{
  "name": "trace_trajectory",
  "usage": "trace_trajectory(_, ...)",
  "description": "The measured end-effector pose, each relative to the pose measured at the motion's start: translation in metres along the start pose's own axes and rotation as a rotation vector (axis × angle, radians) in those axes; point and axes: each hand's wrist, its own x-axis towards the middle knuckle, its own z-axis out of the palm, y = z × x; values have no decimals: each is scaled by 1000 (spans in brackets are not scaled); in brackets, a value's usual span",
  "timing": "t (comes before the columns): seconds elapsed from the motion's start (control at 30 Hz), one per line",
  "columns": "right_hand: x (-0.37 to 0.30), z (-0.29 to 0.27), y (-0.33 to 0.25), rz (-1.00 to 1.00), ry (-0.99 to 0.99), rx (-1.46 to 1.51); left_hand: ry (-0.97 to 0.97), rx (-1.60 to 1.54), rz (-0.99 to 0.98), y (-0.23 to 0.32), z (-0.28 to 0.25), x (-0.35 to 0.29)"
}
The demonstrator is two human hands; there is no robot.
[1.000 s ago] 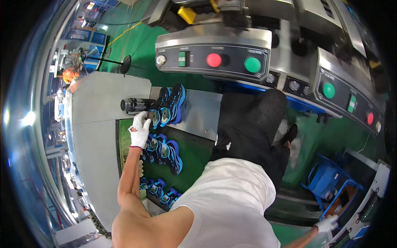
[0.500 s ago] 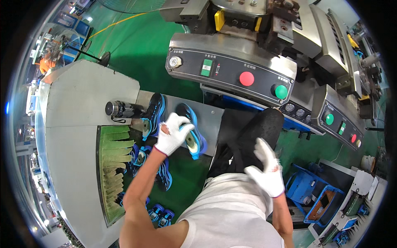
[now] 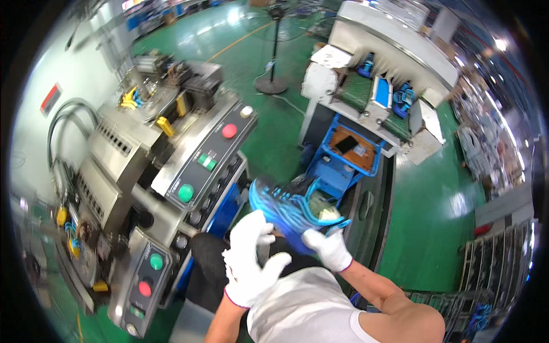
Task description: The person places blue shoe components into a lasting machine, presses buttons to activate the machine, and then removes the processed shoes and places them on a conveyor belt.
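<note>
A blue sports shoe (image 3: 280, 204) with a black upper part hangs in front of my body, blurred by motion. My right hand (image 3: 328, 248), in a white glove, is closed on its heel end, though the fingertips are partly hidden behind the shoe. To the left, my gloved left hand (image 3: 247, 264) is raised with thumb and fingers apart. It holds nothing and stands close to the toe end, below it in the picture.
At left stands a metal machine with a button panel (image 3: 213, 154); a second panel (image 3: 146, 280) is nearer. Beyond the shoe are a blue-rimmed tray (image 3: 366, 170) and a conveyor machine (image 3: 366, 117) carrying blue shoes (image 3: 404, 98). A wire rack (image 3: 497, 263) is far right.
My view has swung right, away from the bench with shoes. My right hand, formerly without anything in it, now grips a blue shoe. My left hand has left the bench and stays open.
</note>
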Motion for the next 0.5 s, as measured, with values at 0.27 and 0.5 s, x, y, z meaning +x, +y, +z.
trace_trajectory(0.27, 334, -152, -57, -591, 697, -545, -109, 24, -234, -66, 47, -9)
trace_trajectory(0.5, 603, -473, -84, -822, 318, -2126, 128, 68, -585, -109, 2, -99)
